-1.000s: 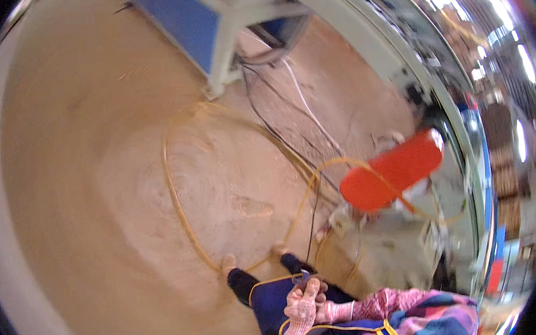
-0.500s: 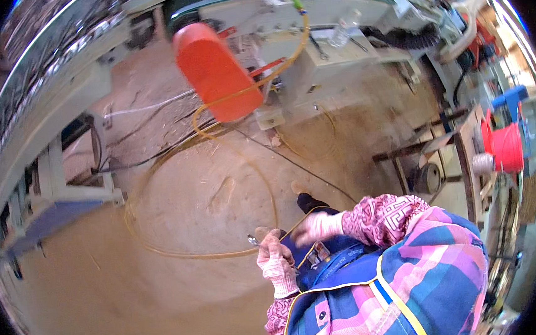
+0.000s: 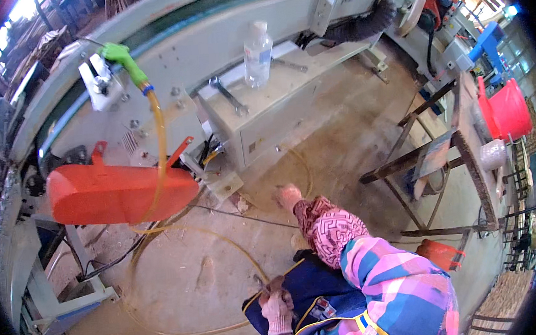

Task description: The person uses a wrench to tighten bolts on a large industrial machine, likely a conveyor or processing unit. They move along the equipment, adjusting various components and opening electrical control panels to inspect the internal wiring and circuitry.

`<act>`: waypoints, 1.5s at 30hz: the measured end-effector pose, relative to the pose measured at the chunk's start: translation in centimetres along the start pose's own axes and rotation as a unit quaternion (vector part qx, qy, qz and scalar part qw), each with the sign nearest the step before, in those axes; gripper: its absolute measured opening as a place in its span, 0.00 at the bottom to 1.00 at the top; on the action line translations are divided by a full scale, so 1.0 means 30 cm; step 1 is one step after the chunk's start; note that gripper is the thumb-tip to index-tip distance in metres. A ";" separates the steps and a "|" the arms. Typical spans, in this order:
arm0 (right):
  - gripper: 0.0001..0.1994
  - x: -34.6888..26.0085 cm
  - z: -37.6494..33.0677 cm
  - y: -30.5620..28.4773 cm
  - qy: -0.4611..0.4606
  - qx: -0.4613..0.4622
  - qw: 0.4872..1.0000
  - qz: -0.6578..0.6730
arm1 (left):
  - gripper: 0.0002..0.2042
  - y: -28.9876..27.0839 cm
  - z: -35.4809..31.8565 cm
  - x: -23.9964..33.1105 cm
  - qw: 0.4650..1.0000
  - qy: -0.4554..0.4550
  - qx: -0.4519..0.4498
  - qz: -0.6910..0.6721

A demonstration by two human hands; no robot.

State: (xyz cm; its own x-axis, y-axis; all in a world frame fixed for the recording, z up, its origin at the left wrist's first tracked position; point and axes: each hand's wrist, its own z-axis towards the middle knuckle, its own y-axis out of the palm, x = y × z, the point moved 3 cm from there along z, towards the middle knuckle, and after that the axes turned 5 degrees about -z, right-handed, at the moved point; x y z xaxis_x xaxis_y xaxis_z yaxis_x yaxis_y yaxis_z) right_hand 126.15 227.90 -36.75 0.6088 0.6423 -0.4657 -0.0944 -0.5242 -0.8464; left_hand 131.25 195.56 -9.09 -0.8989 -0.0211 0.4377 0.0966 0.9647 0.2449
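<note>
My left hand (image 3: 277,308), in a pale knit glove with darker fingers, is closed in front of my dark blue apron (image 3: 317,277). A small metal piece (image 3: 261,283) sticks out from its fingers; its kind does not show clearly. A loop of the yellow hose (image 3: 239,245) passes close to this hand. My right hand (image 3: 288,196) is stretched forward over the floor, below the grey metal box (image 3: 276,116) of the machine. Its fingers are blurred, and I see nothing clear in them. The hose runs up to a green air gun (image 3: 124,62) hanging on the machine.
On the box stand a clear bottle (image 3: 258,55) and a wrench (image 3: 229,96). An orange guard (image 3: 122,191) juts out at the left. To the right are a rusty metal stand (image 3: 468,152), a red bucket (image 3: 506,111) and an orange container (image 3: 440,253). A dark cable crosses the floor.
My right hand has moved from beside my left hand forward toward the machine. The view has shifted closer to the machine. My left hand stays closed near the apron.
</note>
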 end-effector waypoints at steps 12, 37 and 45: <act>0.16 -0.014 0.522 0.107 0.096 0.124 0.786 0.599 | 0.09 -0.084 1.038 -0.043 0.991 0.085 -0.034 0.100; 0.18 0.021 0.490 0.001 0.075 0.107 0.742 0.658 | 0.14 -0.018 1.212 -0.123 0.983 0.106 -0.123 0.084; 0.15 0.067 0.613 -0.049 -0.062 0.172 0.827 0.532 | 0.13 -0.002 1.202 -0.124 0.976 0.122 -0.136 0.120</act>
State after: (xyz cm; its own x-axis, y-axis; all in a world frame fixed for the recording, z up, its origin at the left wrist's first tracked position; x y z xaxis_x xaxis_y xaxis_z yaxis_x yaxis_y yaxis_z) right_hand 113.04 240.25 -41.19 -0.0469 -0.0164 -0.9988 -0.7563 -0.6526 0.0462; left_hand 119.16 205.05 -41.92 -0.7111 0.1034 0.6954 0.4316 0.8450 0.3157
